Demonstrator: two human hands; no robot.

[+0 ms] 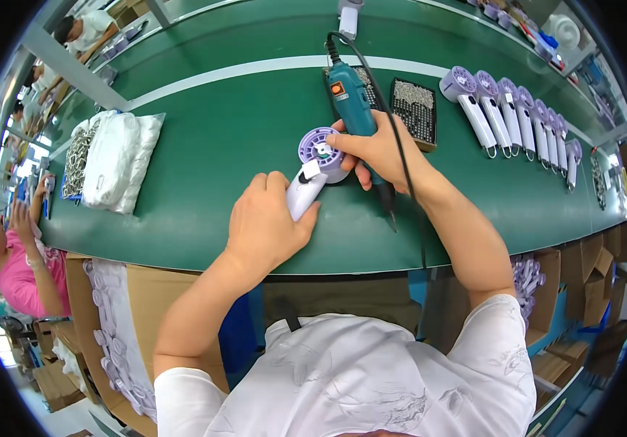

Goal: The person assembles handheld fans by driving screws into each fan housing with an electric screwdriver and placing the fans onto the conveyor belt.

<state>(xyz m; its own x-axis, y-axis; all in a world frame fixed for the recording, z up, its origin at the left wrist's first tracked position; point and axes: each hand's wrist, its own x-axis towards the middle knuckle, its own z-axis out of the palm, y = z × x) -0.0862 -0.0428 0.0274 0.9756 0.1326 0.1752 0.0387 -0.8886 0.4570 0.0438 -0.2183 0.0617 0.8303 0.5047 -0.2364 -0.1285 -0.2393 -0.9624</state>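
Note:
A small handheld fan with a purple round head and a white handle [303, 198] lies tilted on the green bench before me. My left hand [266, 222] is closed around its handle. My right hand [385, 149] grips a teal electric screwdriver [355, 102], whose dark bit points down toward the bench's front edge, away from the fan. The thumb of that same hand touches the fan's head, where the round housing shows its inside. From the screwdriver's top a black cord loops over my right wrist.
Screw trays [415, 109] sit behind my right hand. Several similar fans [508, 109] line up at right. White plastic bags [120, 162] and a heap of metal chains [78, 154] lie left. Cardboard boxes [175, 298] stand below the bench edge. A person in pink [31, 273] is at far left.

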